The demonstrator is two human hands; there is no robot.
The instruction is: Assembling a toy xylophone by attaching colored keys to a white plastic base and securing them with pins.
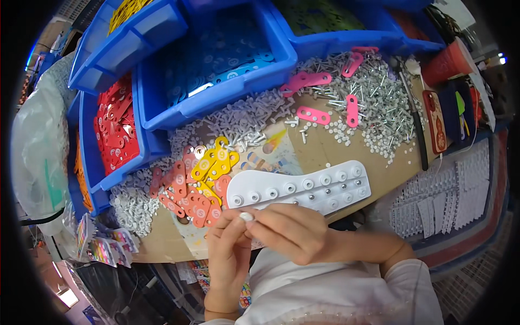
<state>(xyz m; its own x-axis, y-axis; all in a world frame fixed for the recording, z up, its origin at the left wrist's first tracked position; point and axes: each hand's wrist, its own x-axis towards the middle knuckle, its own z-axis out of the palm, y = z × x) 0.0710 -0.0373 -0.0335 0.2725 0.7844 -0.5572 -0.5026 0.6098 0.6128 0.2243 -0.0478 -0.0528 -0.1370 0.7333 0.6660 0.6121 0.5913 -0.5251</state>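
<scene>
My left hand and my right hand meet just below the white board. Pinched between their fingertips is a small white round cap; its underside is hidden. Right behind my fingers lies the white paddle-shaped board, narrow end to the left. It carries one row of white ring-shaped sockets and another with shiny metal tips showing. My right hand covers part of its lower edge. Left of the board lie salmon-coloured plastic links and yellow links in a loose heap.
Blue bins hold blue links, red links and other parts. White plastic pins, metal pins and white washers spread across the table. Pink links, a black-handled tool and a phone lie at the right.
</scene>
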